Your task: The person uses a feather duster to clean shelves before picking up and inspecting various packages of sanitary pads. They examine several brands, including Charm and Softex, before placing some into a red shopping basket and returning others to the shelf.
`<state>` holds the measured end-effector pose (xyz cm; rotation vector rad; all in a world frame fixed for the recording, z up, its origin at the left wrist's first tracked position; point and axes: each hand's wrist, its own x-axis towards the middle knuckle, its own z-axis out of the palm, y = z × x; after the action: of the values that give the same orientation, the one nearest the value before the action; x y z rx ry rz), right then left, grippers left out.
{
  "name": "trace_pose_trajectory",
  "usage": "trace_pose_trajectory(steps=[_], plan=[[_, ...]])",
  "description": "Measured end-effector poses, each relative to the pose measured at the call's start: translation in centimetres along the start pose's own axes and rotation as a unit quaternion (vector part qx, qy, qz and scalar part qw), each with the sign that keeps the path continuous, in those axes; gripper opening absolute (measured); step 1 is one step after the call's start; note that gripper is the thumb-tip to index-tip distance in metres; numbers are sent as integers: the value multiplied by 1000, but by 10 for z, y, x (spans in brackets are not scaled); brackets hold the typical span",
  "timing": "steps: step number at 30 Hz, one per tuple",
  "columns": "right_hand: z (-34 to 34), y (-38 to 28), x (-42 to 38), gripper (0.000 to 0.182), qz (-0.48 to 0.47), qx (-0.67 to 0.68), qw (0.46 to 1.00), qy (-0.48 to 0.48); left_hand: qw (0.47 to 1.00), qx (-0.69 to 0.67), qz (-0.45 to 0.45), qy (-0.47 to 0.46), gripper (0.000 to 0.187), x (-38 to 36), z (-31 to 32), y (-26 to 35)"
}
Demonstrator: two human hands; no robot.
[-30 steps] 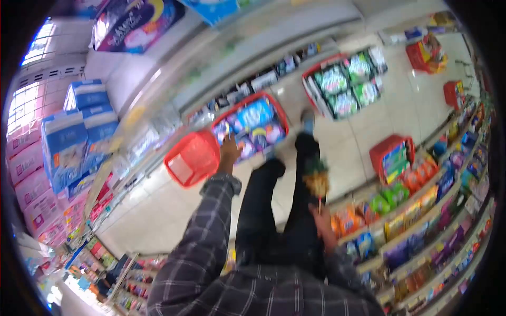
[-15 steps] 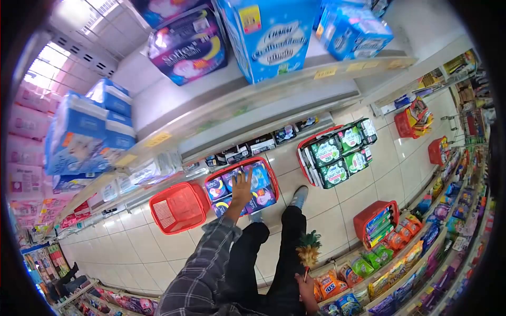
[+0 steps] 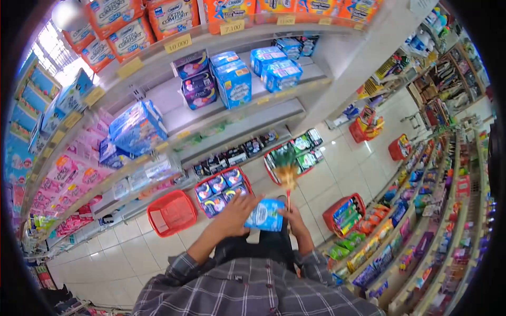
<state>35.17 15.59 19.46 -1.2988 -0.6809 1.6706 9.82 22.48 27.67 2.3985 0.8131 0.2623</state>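
A light blue pack (image 3: 265, 215) is held in front of the body between both hands. My left hand (image 3: 232, 216) grips its left side, fingers over the upper edge. At its right side, my right hand (image 3: 296, 218) is closed around the thin red handle of a feather duster (image 3: 287, 176), whose green and tan feathers point upward, over the basket of green and black packs (image 3: 304, 149). Just beyond my left hand sits a red basket (image 3: 249, 183) with purple and blue packs.
An empty red basket (image 3: 171, 213) stands on the tiles at left. Shelves (image 3: 182, 124) with blue and purple packs run across the front, with orange packs (image 3: 174, 17) above. At right are more filled red baskets (image 3: 343, 215) and a long shelf of colourful packets (image 3: 377, 253).
My left hand has come back from the purple-pack basket and now holds a blue pack. My right hand has risen with the duster beside the pack. The view has shifted, showing more upper shelf.
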Motion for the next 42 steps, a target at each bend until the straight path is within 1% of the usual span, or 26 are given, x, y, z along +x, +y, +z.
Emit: trace_pose_trajectory(steps=[2,3,4,6,7,8,10,12,13,14,16,20,22,23,24,26,27,29,30,31,32,34,37,40,41,42], plan=[[13,-32,-12,52,-24,44,998,23,997,41,5,68,112,-1,-22,19],[14,-35,-9,50,-59,133,989,11,986,28,9,163,112,2,-32,19],[7,-42,-11,51,-41,155,987,24,968,14,11,252,112,1,-37,20],[22,-67,-20,54,-99,250,961,55,906,-163,-123,372,114,2,-37,25],[34,-86,-25,53,-120,271,954,51,858,-328,-137,372,112,8,-21,15],[44,-100,-32,53,-136,293,945,49,838,-425,-138,315,109,12,7,-8],[55,-104,-43,54,-128,301,944,32,697,-677,-68,227,101,23,26,23],[57,-106,-46,55,-101,268,958,-12,608,-749,-58,258,87,38,39,40],[53,-100,-44,53,-86,215,972,-36,534,-785,-51,309,86,45,35,47],[46,-98,-41,49,-121,145,982,-29,453,-815,-43,357,86,53,31,54],[29,-94,-41,40,-184,3,983,-17,382,-869,-10,314,86,57,27,48],[-54,-122,-59,39,-220,-24,975,-35,396,-869,4,297,87,71,32,50],[-94,-142,-75,38,-224,-166,960,-33,415,-861,-6,293,84,84,35,62],[-104,-162,-88,35,-188,-245,951,-17,422,-859,-16,291,81,92,36,70],[-108,-180,-95,34,-199,-322,925,-40,448,-831,-74,322,77,99,31,82],[-116,-213,-110,33,-215,-468,853,-79,470,-828,-67,300,74,116,42,89],[-113,-226,-116,28,-205,-459,857,-115,388,-876,-81,275,73,122,56,85],[-114,-239,-115,25,-200,-533,806,-161,267,-944,168,94,71,139,61,87],[-115,-246,-113,24,-195,-568,779,-184,299,-937,134,118,71,145,74,75],[-114,-263,-109,21,-131,-599,771,-173,330,-928,99,141,71,150,83,66],[-122,-266,-98,21,-151,-571,795,-137,360,-916,64,164,71,152,94,58],[-145,-269,-75,23,-189,-512,835,-71,448,-835,-108,301,71,154,62,109],[-155,-279,-57,34,-221,-465,855,62,440,-846,-108,282,72,148,51,121],[-145,-276,-69,35,-210,-412,886,22,448,-835,-119,298,72,142,46,120],[-134,-268,-75,27,-240,-413,878,-29,450,-832,-118,301,72,141,44,118],[-120,-263,-83,27,-195,-433,875,-92,455,-830,-119,301,73,140,43,115]])
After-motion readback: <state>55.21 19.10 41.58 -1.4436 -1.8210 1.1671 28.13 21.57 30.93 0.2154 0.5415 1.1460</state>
